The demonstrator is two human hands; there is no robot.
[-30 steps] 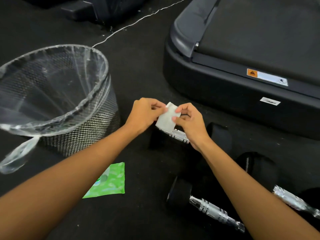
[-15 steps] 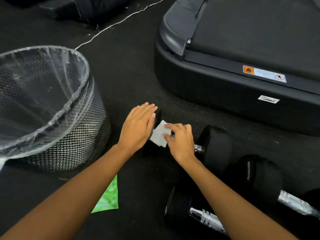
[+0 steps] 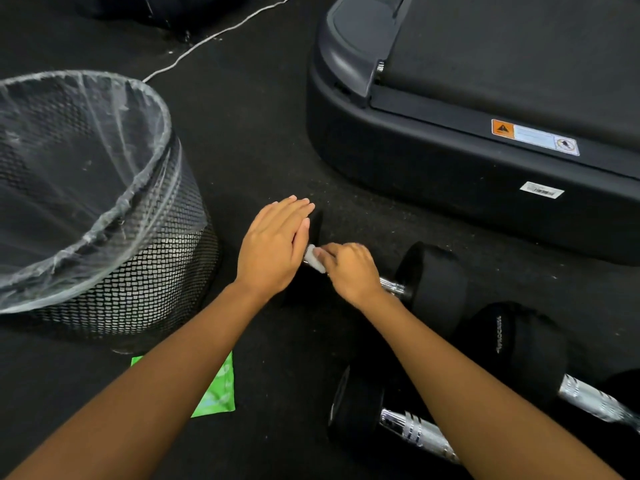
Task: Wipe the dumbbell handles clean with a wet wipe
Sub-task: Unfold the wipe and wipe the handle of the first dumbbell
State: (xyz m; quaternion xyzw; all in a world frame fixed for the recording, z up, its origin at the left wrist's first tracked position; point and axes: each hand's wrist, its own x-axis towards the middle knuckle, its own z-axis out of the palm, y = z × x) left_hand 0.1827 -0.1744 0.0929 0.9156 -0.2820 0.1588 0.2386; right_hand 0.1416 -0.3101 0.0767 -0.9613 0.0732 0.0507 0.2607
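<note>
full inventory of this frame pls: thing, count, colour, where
dumbbell: 3, black heads with chrome handles, on the floor centre to lower right; the farthest one is being wiped
wipe: 1, white, wrapped on the farthest dumbbell's handle under the right hand
wipe pack: 1, green, on the floor partly under the left forearm
bin: 1, black mesh with a clear liner, left
treadmill: 1, black, upper right
cord: 1, white, on the floor at the top
floor: black
left hand: flat, fingers straight, on the dumbbell's left head
right hand: closed on the wipe and handle
</note>
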